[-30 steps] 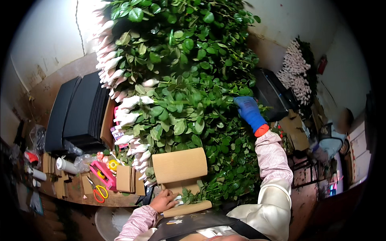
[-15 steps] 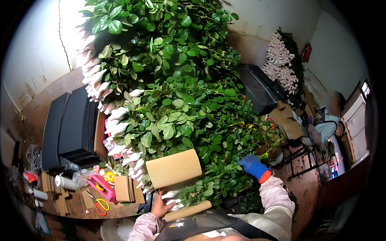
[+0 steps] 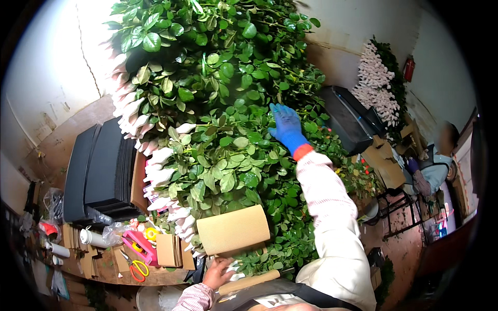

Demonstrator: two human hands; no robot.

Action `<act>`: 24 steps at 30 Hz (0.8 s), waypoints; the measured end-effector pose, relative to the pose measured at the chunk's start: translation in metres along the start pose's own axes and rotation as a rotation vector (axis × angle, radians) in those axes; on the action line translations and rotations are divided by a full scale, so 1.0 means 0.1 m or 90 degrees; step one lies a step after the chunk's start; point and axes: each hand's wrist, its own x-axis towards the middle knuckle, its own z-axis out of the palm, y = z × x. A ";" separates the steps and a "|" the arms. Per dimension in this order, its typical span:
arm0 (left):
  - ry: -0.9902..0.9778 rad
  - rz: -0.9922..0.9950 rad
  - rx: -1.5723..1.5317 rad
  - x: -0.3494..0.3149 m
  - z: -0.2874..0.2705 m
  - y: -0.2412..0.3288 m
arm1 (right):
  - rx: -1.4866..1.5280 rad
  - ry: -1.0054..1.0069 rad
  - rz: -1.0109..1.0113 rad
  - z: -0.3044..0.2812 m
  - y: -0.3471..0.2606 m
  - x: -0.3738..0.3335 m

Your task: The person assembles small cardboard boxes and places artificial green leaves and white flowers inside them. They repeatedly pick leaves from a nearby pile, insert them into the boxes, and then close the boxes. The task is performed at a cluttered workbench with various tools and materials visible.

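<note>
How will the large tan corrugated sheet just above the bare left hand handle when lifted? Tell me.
The corrugated sheet is probably light for its size, since it looks like ridged cardboard. It will likely flex without flopping, as it shows a gentle curve and holds its shape. Its ridged face may offer some grip, so it seems unlikely to be slippery.

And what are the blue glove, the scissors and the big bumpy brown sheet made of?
Blue glove: probably knitted fabric, mostly dull, hugging the fingers; any rubbery coating is unclear. Scissors: smooth red and yellow handles that look like plastic; the blades are probably metal, being thin and greyish. Brown sheet: likely corrugated cardboard, matte, with fine parallel ridges.
</note>
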 end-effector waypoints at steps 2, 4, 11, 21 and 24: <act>-0.004 -0.011 0.002 -0.02 0.01 0.03 | -0.106 -0.113 0.039 0.30 -0.10 0.13; -0.010 -0.008 0.014 -0.01 0.01 0.04 | -0.051 -0.209 0.014 0.41 -0.04 0.29; 0.010 -0.001 -0.012 -0.08 0.06 0.02 | -0.007 0.266 -0.088 -0.60 0.48 0.33; 0.010 0.046 0.012 0.01 0.02 0.03 | 0.044 0.084 -0.051 -1.08 0.63 -0.12; 0.055 0.102 0.096 -0.05 -0.03 0.07 | 0.098 0.215 -0.089 -1.60 0.29 -0.56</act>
